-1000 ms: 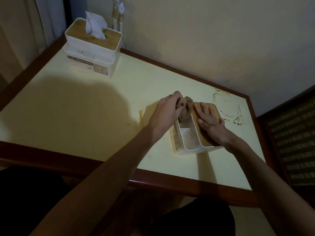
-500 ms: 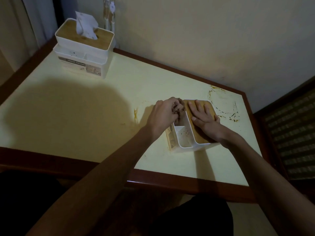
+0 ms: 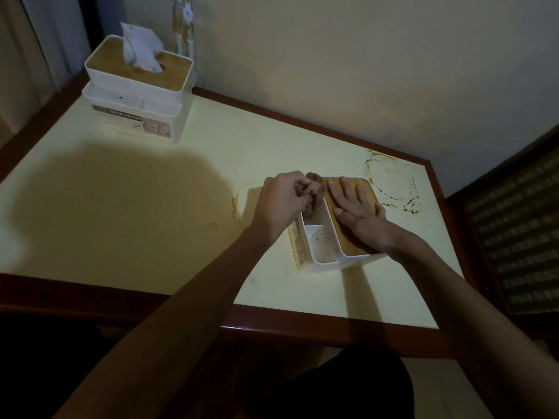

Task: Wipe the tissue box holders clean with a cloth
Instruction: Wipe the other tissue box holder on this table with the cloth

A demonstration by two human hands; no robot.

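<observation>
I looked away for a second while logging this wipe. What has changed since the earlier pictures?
The left hand has worked the bunched cloth about in the far compartment of the near holder, still gripping it. The right hand stays flat on the wooden lid. The specks in the near compartment remain; the far holder is untouched.

Dim room, cream wall (image 3: 363, 71), wood-edged pale table (image 3: 121, 207)

Cloth (image 3: 314, 184) bunched higher in left hand (image 3: 282, 201) than half a second ago, lifted out of holder's (image 3: 320, 261) far compartment and again showing above the fingers. Right hand (image 3: 358, 210) shifted slightly on the wooden lid (image 3: 354, 246). More speckled compartment floor exposed.
</observation>
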